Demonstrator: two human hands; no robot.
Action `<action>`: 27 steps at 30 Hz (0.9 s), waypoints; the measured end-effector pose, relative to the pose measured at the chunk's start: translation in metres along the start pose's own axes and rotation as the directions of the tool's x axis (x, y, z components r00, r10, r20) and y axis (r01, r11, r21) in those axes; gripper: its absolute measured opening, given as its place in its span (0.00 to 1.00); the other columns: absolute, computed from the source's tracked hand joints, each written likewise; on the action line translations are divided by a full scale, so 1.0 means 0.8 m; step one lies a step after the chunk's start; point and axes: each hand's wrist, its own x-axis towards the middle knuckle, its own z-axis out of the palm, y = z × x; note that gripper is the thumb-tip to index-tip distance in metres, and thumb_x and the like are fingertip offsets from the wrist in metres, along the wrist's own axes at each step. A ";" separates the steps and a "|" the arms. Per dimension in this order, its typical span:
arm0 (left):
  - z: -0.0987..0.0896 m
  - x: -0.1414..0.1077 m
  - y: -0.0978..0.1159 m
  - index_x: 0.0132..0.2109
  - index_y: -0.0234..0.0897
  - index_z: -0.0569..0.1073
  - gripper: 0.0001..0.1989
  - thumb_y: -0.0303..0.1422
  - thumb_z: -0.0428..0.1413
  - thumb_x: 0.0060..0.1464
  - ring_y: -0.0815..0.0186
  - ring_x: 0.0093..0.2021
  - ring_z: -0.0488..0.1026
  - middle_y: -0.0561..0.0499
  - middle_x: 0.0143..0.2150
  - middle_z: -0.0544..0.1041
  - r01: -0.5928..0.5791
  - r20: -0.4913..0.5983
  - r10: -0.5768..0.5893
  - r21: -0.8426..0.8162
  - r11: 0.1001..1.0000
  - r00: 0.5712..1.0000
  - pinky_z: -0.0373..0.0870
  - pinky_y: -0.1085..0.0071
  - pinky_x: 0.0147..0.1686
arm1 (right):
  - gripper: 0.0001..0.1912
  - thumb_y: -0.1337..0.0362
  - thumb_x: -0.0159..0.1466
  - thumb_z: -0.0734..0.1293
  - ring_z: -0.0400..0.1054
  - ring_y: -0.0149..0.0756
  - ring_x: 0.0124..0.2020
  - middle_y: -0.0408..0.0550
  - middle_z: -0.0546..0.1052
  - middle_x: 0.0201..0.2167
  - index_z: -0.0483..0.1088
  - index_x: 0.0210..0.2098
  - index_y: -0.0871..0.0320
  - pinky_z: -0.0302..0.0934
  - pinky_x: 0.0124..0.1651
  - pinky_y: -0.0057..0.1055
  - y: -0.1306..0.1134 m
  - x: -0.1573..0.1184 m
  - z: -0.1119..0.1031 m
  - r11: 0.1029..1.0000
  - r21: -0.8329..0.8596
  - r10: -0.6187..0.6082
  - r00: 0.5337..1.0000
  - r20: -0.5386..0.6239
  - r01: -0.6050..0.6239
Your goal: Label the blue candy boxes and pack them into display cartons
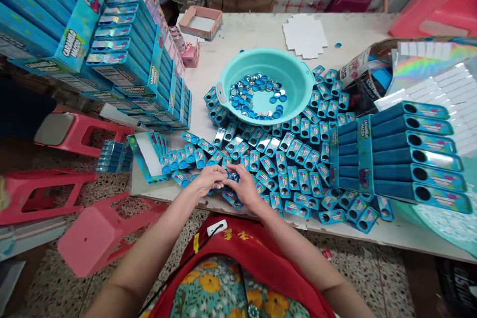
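My left hand [211,180] and my right hand [242,184] meet at the table's front edge, fingers pinched together around small blue caps [233,177] that are partly hidden by the fingers. Around and beyond them stand many small blue boxes [283,185], most with a round dark hole on top. To the left of my left hand, several boxes have blue discs in the holes [190,153]. Behind the boxes sits a turquoise basin [305,90] with blue and silver round caps [248,90] inside.
Stacked blue display boxes [149,67] rise at the left. An open blue tray [143,159] lies near the left edge. At the right are a banded box stack [365,154] and a second basin [421,216]. Red stools [93,238] stand lower left.
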 end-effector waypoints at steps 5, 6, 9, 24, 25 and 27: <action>-0.037 0.021 0.033 0.42 0.33 0.72 0.11 0.28 0.53 0.49 0.72 0.22 0.66 0.55 0.21 0.69 -0.050 -0.211 0.108 0.262 0.964 0.972 0.64 0.76 0.24 | 0.19 0.59 0.47 0.75 0.67 0.38 0.41 0.44 0.74 0.38 0.75 0.39 0.51 0.60 0.47 0.34 -0.007 0.031 0.010 0.994 0.091 0.062 0.996 -0.062 -0.056; -0.048 0.027 0.042 0.44 0.34 0.72 0.13 0.28 0.52 0.50 0.70 0.24 0.68 0.53 0.23 0.71 -0.066 -0.281 0.191 0.400 0.914 0.941 0.65 0.74 0.27 | 0.18 0.57 0.48 0.74 0.68 0.37 0.38 0.44 0.75 0.36 0.75 0.38 0.52 0.62 0.42 0.32 -0.009 0.037 0.008 0.982 0.153 0.123 0.988 -0.091 -0.108; -0.077 0.046 0.061 0.46 0.39 0.74 0.14 0.30 0.50 0.54 0.64 0.36 0.72 0.50 0.33 0.76 0.021 -0.326 0.405 0.800 0.600 0.854 0.66 0.71 0.37 | 0.18 0.52 0.50 0.72 0.67 0.33 0.28 0.43 0.74 0.27 0.74 0.36 0.56 0.58 0.26 0.27 -0.007 0.048 -0.005 0.889 0.369 0.332 0.936 -0.113 -0.271; -0.072 0.089 0.078 0.49 0.38 0.66 0.15 0.37 0.52 0.55 0.53 0.44 0.72 0.42 0.40 0.77 0.212 -0.264 0.284 0.956 0.201 0.922 0.60 0.69 0.34 | 0.17 0.55 0.49 0.73 0.59 0.24 0.18 0.39 0.73 0.21 0.73 0.36 0.57 0.53 0.22 0.25 0.009 -0.001 -0.015 0.789 0.476 0.469 0.881 -0.059 -0.389; -0.073 0.090 0.077 0.49 0.38 0.66 0.15 0.36 0.51 0.55 0.53 0.43 0.72 0.43 0.40 0.77 0.212 -0.266 0.287 0.956 0.205 0.920 0.59 0.69 0.34 | 0.17 0.55 0.50 0.73 0.59 0.24 0.17 0.39 0.73 0.21 0.73 0.36 0.57 0.53 0.21 0.24 0.008 -0.001 -0.015 0.801 0.466 0.455 0.888 -0.067 -0.375; -0.076 0.095 0.077 0.47 0.40 0.67 0.13 0.37 0.52 0.55 0.55 0.42 0.72 0.44 0.39 0.77 0.215 -0.281 0.295 0.948 0.236 0.913 0.59 0.70 0.33 | 0.16 0.56 0.50 0.73 0.60 0.24 0.18 0.39 0.73 0.22 0.73 0.35 0.57 0.53 0.21 0.23 0.006 -0.001 -0.016 0.799 0.480 0.450 0.890 -0.077 -0.362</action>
